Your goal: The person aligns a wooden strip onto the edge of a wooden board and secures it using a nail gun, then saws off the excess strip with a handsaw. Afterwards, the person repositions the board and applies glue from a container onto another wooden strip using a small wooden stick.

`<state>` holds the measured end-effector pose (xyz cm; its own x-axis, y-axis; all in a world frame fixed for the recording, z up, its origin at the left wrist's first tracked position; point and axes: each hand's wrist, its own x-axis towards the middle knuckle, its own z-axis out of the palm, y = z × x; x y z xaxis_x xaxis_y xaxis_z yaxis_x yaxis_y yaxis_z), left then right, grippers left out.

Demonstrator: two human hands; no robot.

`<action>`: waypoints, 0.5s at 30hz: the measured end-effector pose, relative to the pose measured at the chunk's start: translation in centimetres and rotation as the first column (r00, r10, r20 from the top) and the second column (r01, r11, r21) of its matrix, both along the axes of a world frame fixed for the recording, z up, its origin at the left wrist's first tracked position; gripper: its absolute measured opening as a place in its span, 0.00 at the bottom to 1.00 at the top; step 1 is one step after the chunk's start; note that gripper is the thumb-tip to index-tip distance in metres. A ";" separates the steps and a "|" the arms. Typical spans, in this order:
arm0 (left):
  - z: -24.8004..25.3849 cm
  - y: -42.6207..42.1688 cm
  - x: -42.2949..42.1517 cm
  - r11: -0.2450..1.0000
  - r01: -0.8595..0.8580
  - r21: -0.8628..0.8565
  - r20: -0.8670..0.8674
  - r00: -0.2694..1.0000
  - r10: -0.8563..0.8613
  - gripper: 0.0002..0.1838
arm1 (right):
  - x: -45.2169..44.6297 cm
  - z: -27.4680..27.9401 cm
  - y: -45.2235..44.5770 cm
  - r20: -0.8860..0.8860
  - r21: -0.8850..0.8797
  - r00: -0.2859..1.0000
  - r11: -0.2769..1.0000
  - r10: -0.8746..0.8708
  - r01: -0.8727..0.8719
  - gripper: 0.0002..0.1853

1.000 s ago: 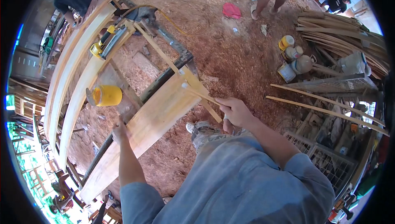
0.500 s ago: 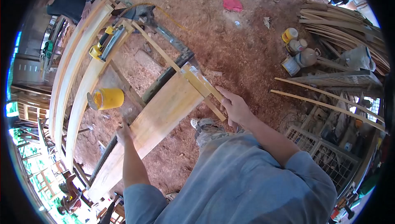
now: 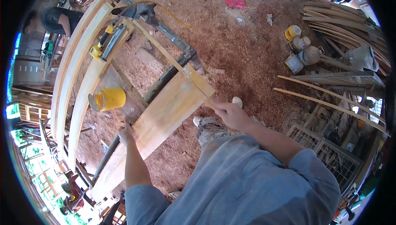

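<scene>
The left hand (image 3: 127,134) is at the left edge of the wide board (image 3: 163,115), fingers curled at the rim; whether they press together on the wood cannot be determined. The board extends from beside the left hand towards the right hand (image 3: 232,114), with its far end just left of the right-hand fingertips. The right hand is closed with the fingers pinching a narrow wooden piece (image 3: 209,103) at the board's far right corner (the grip hides the end of this piece).

A pale end block (image 3: 200,80) lies across the board's far end, ahead and left of the right hand. A long thin strip (image 3: 161,47) runs from this end away to the far left of the right hand.

Beyond the left hand, slightly to its left, is a yellow container (image 3: 112,99) with orange-yellow contents. Farther ahead of the left hand, a yellow-and-black tool (image 3: 108,43) rests on a curved plank (image 3: 82,97). Two slender laths (image 3: 321,103) project well to the right of the right hand.
</scene>
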<state>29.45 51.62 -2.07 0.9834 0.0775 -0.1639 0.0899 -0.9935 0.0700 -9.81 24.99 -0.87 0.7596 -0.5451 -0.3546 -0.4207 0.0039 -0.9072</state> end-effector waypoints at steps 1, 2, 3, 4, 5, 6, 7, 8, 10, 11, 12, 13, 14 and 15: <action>-0.6 0.2 0.3 1.000 0.002 -0.005 0.003 1.000 -0.002 0.44 | -0.5 0.7 -0.3 -0.095 0.044 0.988 0.992 0.119 -0.116 0.23; -1.4 0.6 0.6 1.000 0.007 -0.008 0.055 0.998 -0.007 0.44 | -0.8 0.7 -0.2 -0.093 0.040 0.989 0.993 0.117 -0.113 0.23; -1.6 0.8 0.6 1.000 0.010 -0.012 0.105 0.994 -0.009 0.44 | -1.1 0.6 -0.1 0.004 0.019 0.999 0.999 0.038 -0.038 0.24; -1.7 1.2 0.6 1.000 0.008 -0.020 0.103 0.995 -0.006 0.44 | -1.3 0.7 -0.1 0.101 0.002 0.994 0.999 -0.036 0.036 0.25; -1.6 1.5 0.8 1.000 0.008 -0.013 0.055 0.998 -0.007 0.44 | -1.4 0.9 -0.1 0.099 -0.007 0.995 0.999 -0.033 0.034 0.25; -1.6 1.3 0.9 1.000 0.017 -0.015 0.008 1.000 -0.016 0.45 | -1.2 1.4 -0.4 0.055 -0.075 0.995 0.994 -0.082 0.086 0.25; -2.1 1.7 1.5 0.997 0.070 0.031 -0.046 0.997 -0.068 0.39 | -1.2 1.9 -1.3 0.015 -0.164 0.989 0.975 -0.150 0.150 0.26; -3.3 2.7 2.5 0.989 0.139 0.054 -0.097 0.986 -0.134 0.34 | -1.4 1.1 -1.6 -0.037 -0.214 0.992 0.970 -0.124 0.113 0.25; -4.1 3.3 2.8 0.874 0.420 0.244 -0.129 0.907 -0.400 0.24 | -1.3 1.2 -2.3 -0.126 -0.218 0.989 0.975 -0.077 0.048 0.24; -2.8 2.1 2.0 0.947 0.284 0.147 -0.158 0.952 -0.261 0.31 | -1.0 2.1 -2.4 -0.156 -0.155 0.987 0.988 -0.035 0.011 0.23; -0.9 0.6 0.5 0.996 0.058 0.062 -0.052 0.997 -0.055 0.42 | -0.7 2.3 -2.3 -0.204 -0.115 0.978 0.993 -0.051 0.027 0.23; 0.2 0.2 -0.3 0.998 0.062 -0.008 -0.060 0.996 -0.062 0.51 | -0.7 2.4 -2.0 -0.249 -0.068 0.967 0.997 -0.058 0.042 0.22; -0.4 0.4 0.0 0.997 0.073 -0.027 -0.057 0.996 -0.074 0.51 | -0.9 1.9 -1.6 -0.246 -0.087 0.966 0.995 -0.073 0.053 0.22; -1.4 0.8 0.4 0.996 0.090 -0.018 0.019 0.996 -0.089 0.48 | -0.9 0.4 -1.2 -0.139 -0.122 0.984 0.988 -0.113 0.096 0.22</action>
